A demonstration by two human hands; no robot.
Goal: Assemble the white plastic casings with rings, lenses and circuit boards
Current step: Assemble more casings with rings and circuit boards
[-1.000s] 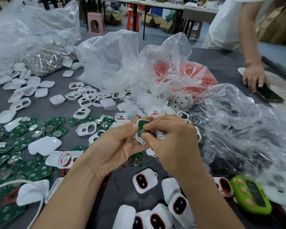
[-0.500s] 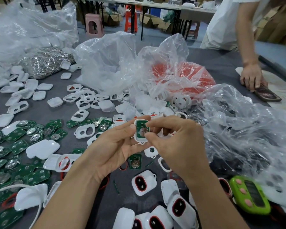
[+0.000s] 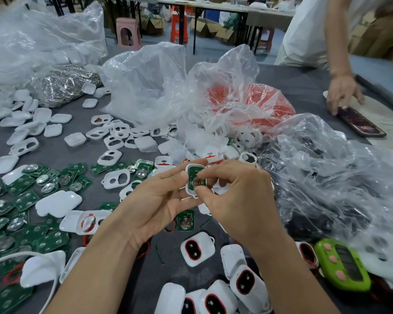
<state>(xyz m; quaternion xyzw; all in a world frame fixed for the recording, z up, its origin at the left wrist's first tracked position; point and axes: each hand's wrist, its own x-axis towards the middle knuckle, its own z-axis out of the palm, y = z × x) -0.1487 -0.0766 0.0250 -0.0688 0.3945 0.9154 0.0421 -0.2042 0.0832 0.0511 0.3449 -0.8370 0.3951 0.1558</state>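
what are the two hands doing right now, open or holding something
Left hand: holding the white casing, with a green circuit board in it, at the fingertips.
Right hand: pinching the same white casing.

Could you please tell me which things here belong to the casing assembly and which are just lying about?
Job in hand: left hand and right hand holding a white casing with a green circuit board in it; loose circuit boards; empty casings; finished units; bag of red parts.
Lying about: green timer; phone touched by another person's hand; pink stool.
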